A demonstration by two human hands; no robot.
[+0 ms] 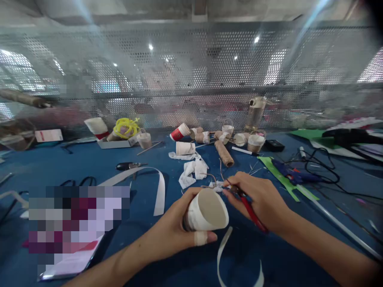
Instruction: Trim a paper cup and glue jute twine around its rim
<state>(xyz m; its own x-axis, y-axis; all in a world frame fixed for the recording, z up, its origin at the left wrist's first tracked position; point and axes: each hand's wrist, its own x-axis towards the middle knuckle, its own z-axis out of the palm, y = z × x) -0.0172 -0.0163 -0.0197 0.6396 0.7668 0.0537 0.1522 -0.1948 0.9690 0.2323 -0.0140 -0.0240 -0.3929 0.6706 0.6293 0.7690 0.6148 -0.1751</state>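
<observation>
My left hand (179,225) is wrapped round a white paper cup (193,217), its open mouth tilted toward me. A strip of tape covers the thumb. In my right hand (260,195) are red-handled pliers (253,215), their jaws just beyond the cup's rim. A thin brown wire (222,171) curves up beside the jaws; whether they grip it I cannot tell. Crumpled white tissue (191,173) lies behind the cup. In front of it curls a white paper strip (222,247).
Across the blue table (119,239) stand small twine-wrapped cups (223,137), a brown roll (224,153) and a red cup (179,131). A blue glue gun (293,172) with a black cord lies right. Left are a screwdriver (127,166) and a tablet-like item (72,259).
</observation>
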